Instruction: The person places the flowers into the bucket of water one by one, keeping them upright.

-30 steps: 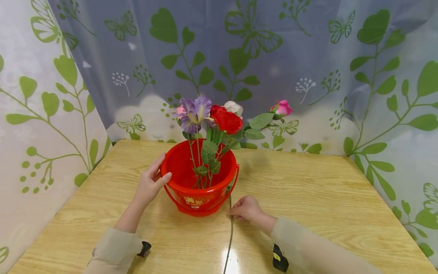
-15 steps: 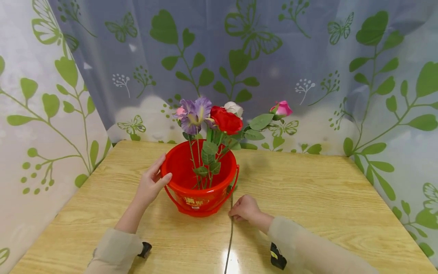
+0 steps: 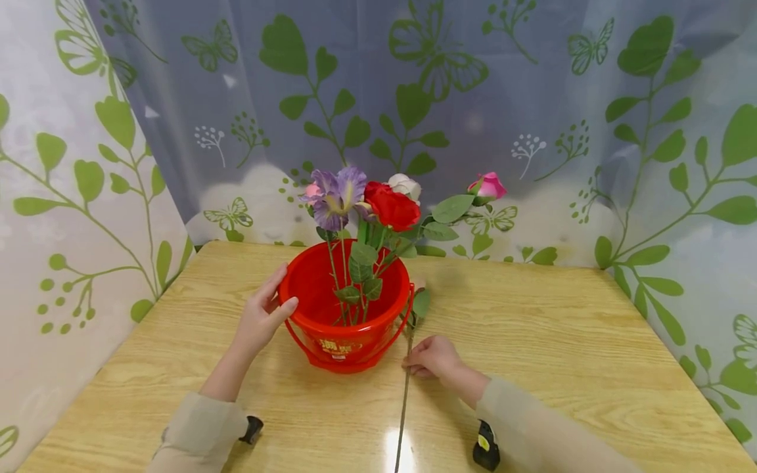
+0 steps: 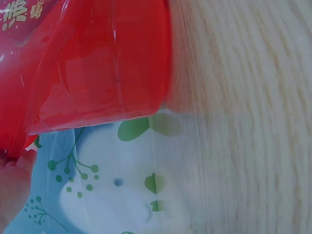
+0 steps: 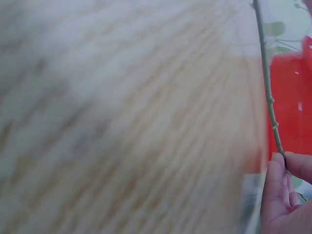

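Note:
On the table stands a red plastic bucket (image 3: 340, 345) with several artificial flowers upright in it: a purple iris (image 3: 337, 197), a red rose (image 3: 391, 207), a white flower (image 3: 405, 186) and a pink rose (image 3: 489, 186) leaning out to the right. My left hand (image 3: 263, 312) holds the bucket's left rim, thumb toward the front. With thumb and fingertips my right hand (image 3: 436, 359) pinches a long green flower stem (image 3: 405, 407), seen close in the right wrist view as a knobbly stem (image 5: 267, 83). That flower's leaves (image 3: 420, 303) show beside the bucket; its bloom is mostly hidden behind it.
The light wooden table (image 3: 532, 341) extends to both sides. A patterned curtain (image 3: 355, 98) with leaves and butterflies closes off its back, left and right. The bucket's red handle (image 3: 408, 309) hangs down along its side. Black wrist-camera mounts (image 3: 486, 447) sit at the sleeves.
My right hand has shifted slightly to the right with the stem, and more of its leaves now show beside the bucket. My left hand and the bucket have stayed in place.

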{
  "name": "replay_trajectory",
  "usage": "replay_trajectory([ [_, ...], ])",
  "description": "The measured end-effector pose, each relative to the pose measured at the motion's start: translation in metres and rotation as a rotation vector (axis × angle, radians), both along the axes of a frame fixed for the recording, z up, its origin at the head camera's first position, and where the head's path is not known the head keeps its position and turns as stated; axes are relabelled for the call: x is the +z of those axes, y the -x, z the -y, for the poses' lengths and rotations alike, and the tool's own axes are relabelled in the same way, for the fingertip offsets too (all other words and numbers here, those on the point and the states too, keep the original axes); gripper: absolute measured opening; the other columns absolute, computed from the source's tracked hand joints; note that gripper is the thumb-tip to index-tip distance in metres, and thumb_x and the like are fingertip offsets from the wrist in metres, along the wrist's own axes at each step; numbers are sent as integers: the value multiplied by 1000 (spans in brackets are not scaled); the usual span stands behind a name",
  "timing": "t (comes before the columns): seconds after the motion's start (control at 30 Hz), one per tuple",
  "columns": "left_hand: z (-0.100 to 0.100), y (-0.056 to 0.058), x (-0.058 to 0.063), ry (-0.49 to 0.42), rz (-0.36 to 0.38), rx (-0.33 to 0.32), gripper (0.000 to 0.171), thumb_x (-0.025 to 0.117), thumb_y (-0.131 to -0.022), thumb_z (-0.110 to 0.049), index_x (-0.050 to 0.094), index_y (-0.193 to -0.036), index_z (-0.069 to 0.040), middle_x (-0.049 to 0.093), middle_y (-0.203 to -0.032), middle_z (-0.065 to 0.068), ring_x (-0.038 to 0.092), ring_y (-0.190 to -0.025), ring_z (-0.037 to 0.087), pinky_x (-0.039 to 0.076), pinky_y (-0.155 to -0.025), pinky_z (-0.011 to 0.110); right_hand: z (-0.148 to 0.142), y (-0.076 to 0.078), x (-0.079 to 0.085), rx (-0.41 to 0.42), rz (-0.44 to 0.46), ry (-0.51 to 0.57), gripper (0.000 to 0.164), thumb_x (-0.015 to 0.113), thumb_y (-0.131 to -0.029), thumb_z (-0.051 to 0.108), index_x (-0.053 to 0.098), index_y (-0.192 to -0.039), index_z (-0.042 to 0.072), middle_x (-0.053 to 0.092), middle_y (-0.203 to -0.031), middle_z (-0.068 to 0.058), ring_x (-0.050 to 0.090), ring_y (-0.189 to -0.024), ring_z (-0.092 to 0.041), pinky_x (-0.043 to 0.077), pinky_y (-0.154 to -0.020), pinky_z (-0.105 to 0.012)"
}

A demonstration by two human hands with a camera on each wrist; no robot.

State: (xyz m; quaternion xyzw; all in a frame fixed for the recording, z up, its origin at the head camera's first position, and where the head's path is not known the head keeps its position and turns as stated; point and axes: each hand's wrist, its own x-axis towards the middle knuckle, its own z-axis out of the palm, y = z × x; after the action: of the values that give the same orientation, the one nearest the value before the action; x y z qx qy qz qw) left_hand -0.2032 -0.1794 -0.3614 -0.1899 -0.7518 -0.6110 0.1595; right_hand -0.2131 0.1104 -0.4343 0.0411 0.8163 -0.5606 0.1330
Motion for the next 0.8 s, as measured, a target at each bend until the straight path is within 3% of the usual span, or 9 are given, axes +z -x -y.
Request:
replay_trajectory([
  [0.2, 1, 2, -1, 5, 4, -3, 54, 51, -83, 10, 27, -130, 17, 25, -136, 29, 23, -126, 37, 35, -90, 19, -11, -2, 11, -66, -29, 72, 9, 64, -75, -2, 61, -78, -9, 59, -62, -7, 57, -52, -12, 53, -53, -25],
  [0.53, 11, 17, -23, -11, -7, -18, 57, 55, -83, 5, 29, -134, 8, 26, -139, 22, 23, -128, 29, 35, -90, 18, -33, -16, 41, -155, -103, 196, 11, 62, -78, -3, 57, -84, -10, 62, -70, -9, 61, -63, -19, 53, -63, -35],
  [0.8, 8, 13, -18, -13, 0, -21, 56, 53, -82, 9, 28, -132, 12, 25, -138, 25, 22, -127, 33, 35, -89, 15, -44, -22, 81, -161, -174, 235, 17, 63, -79, 2, 56, -89, -10, 61, -71, -4, 61, -66, -16, 53, -62, -25],
])
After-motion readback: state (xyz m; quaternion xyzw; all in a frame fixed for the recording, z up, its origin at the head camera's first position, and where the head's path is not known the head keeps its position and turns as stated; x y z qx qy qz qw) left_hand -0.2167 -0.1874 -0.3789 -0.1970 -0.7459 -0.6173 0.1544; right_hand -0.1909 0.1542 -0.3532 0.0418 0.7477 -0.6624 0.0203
